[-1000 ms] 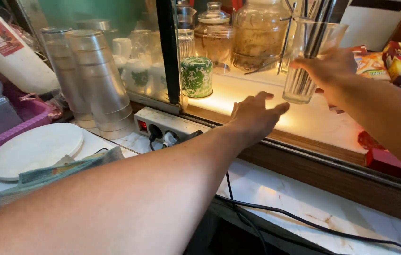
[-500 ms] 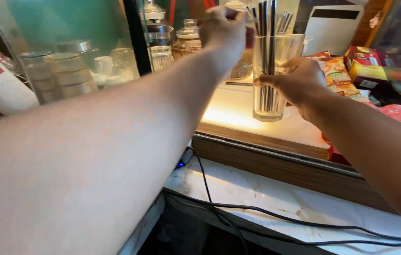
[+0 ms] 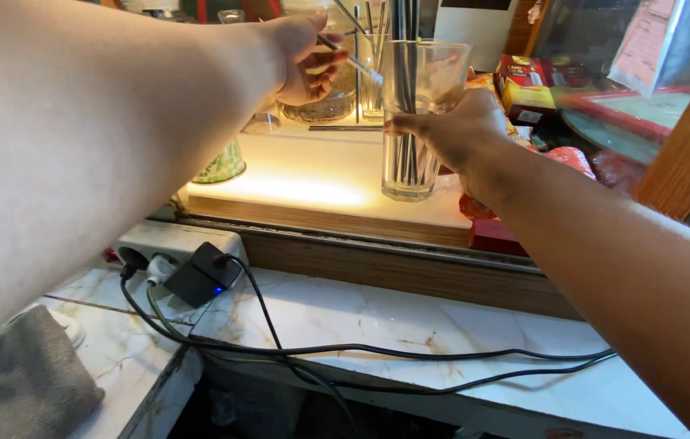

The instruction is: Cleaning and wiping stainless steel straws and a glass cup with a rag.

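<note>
My right hand (image 3: 454,130) grips a tall clear glass (image 3: 416,122) that stands on a lit white shelf (image 3: 320,183); several dark metal straws stand inside the glass. My left hand (image 3: 308,57) is raised behind and to the left of the glass, fingers pinched on one thin metal straw (image 3: 353,61) that slants toward the glass rim. A second glass with utensils (image 3: 371,81) stands just behind, partly hidden by the glass in front.
A white power strip (image 3: 170,244) with a black adapter (image 3: 205,274) sits on the marble counter (image 3: 410,325), black cables trailing right. A grey cloth (image 3: 19,382) lies bottom left. A green patterned jar (image 3: 223,162), a big glass jar and red snack boxes (image 3: 528,93) crowd the shelf.
My left arm has swung up from over the counter to the glass and now pinches a straw. The right hand stays on the glass. The view has shifted right and closer.
</note>
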